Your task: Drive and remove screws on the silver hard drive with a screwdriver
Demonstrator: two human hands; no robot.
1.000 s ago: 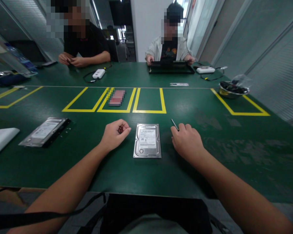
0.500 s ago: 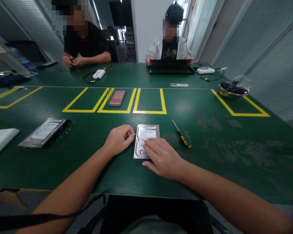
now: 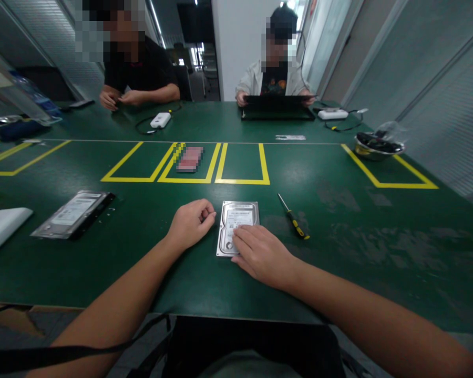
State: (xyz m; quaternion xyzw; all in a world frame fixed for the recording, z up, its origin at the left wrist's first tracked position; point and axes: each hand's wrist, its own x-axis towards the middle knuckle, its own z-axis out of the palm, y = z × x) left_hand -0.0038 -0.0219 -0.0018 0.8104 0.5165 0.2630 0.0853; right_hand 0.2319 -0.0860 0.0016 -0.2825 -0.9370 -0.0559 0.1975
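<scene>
A silver hard drive point(image 3: 226, 223) with a white label lies flat on the green table in front of me. My right hand point(image 3: 262, 254) rests over its lower right part, fingers laid flat on the label and the thumb near the bottom edge. Just left of the drive, my left hand point(image 3: 191, 223) sits on the table with its fingers curled in; whether anything is between the fingertips is too small to tell. To the right lies a yellow and black screwdriver point(image 3: 296, 224), its shaft pointing away from me.
A second hard drive point(image 3: 73, 212) with small bits beside it and a white object point(image 3: 3, 226) lie left. Yellow tape rectangles, one holding a red item point(image 3: 189, 159), cross the table point(image 3: 142, 262). A metal bowl point(image 3: 378, 149) stands far right. Two people sit opposite.
My right thumb has drawn in closer to its fingers at the drive's lower edge. My left hand has shifted very slightly away from the drive.
</scene>
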